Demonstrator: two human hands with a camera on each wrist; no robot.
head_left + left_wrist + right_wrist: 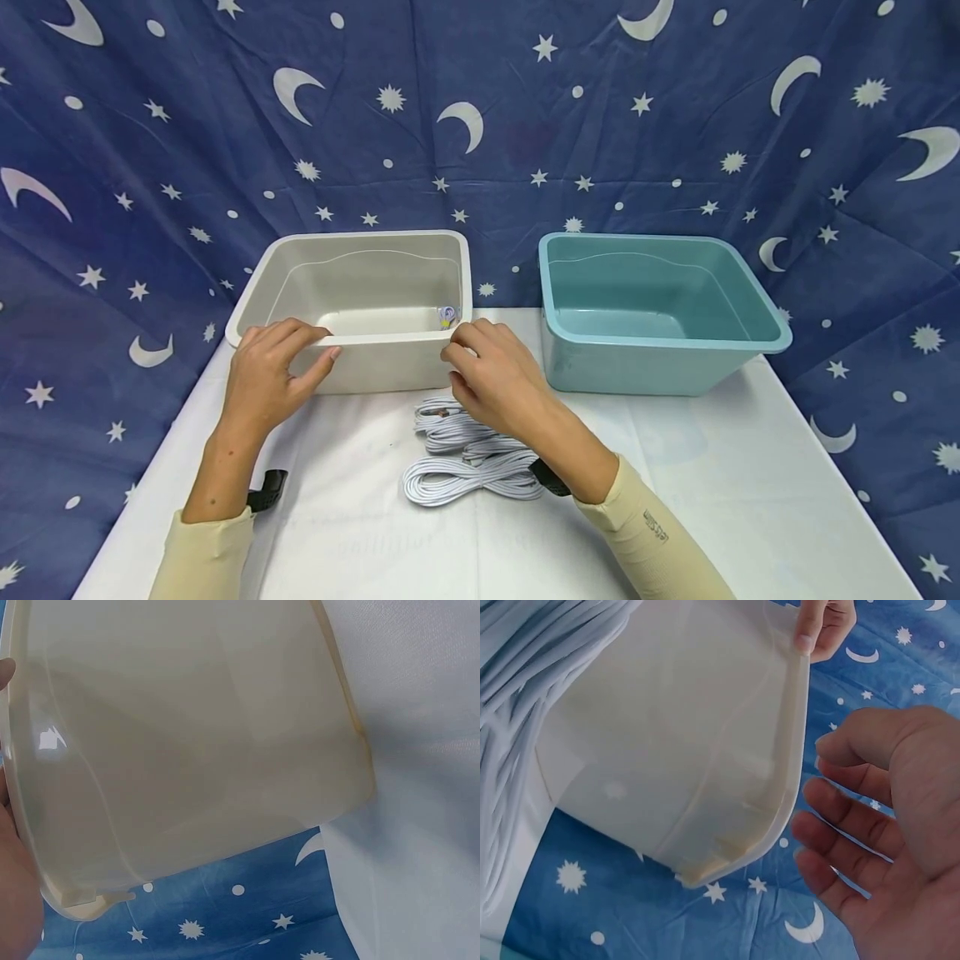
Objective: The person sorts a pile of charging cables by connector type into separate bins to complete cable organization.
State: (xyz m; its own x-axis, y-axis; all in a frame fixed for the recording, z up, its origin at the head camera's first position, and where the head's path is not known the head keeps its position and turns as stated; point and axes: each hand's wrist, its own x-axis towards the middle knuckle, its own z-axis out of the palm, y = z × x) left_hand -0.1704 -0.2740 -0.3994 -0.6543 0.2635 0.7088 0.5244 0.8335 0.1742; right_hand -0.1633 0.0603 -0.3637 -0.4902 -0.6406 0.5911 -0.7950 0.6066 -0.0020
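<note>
My left hand (264, 372) grips the front rim of a white plastic bin (382, 364), with fingers over the edge and thumb outside. The right wrist view also shows the left hand (826, 628) on that rim. Near the bin's front right corner hovers my right hand (497, 375). In the right wrist view, the loosely bent fingers of the right hand (900, 817) hold nothing and stand apart from the rim. Inside the bin lies a small packet (447, 317) with purple and yellow on it. Coiled white cables (472, 482) lie on the table below the right hand, partly covered by it.
A teal bin (637, 367) stands to the right of the white one, a gap between them. Both sit at the back of a white-covered table (375, 550). A blue cloth (510, 142) with moons and stars hangs behind and along the sides.
</note>
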